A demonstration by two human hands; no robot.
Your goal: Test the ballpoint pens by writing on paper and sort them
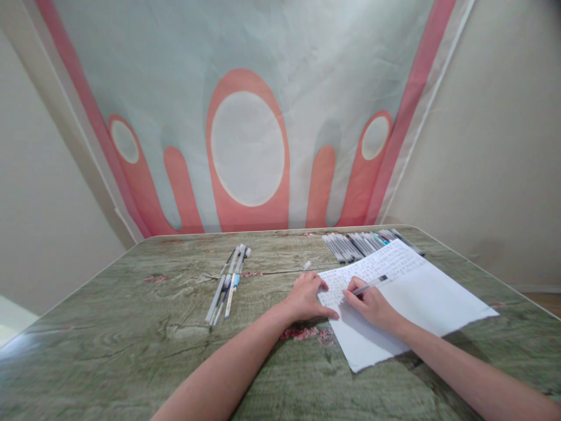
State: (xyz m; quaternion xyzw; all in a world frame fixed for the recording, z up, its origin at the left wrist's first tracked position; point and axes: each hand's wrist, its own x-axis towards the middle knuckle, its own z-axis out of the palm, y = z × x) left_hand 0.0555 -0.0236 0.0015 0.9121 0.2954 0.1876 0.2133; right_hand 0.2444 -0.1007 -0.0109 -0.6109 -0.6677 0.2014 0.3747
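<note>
A large white sheet of paper [421, 304] lies at an angle on the table, with lines of handwriting across its far and left part. My right hand [370, 304] is closed round a clear pen [370, 285] with a dark end, its tip down at the written lines. On the sheet's left edge rests my left hand [309, 297], thumb and fingers spread, holding nothing. A small whitish pen cap [307, 265] lies just beyond my left hand. The pen's tip is hidden by my fingers.
A row of several pens [359, 247] lies behind the paper. More pens and slim sticks [225, 286] lie in a loose group on the left. The wood-patterned table [109, 327] ends at a wall hanging [248, 146] with pink shapes.
</note>
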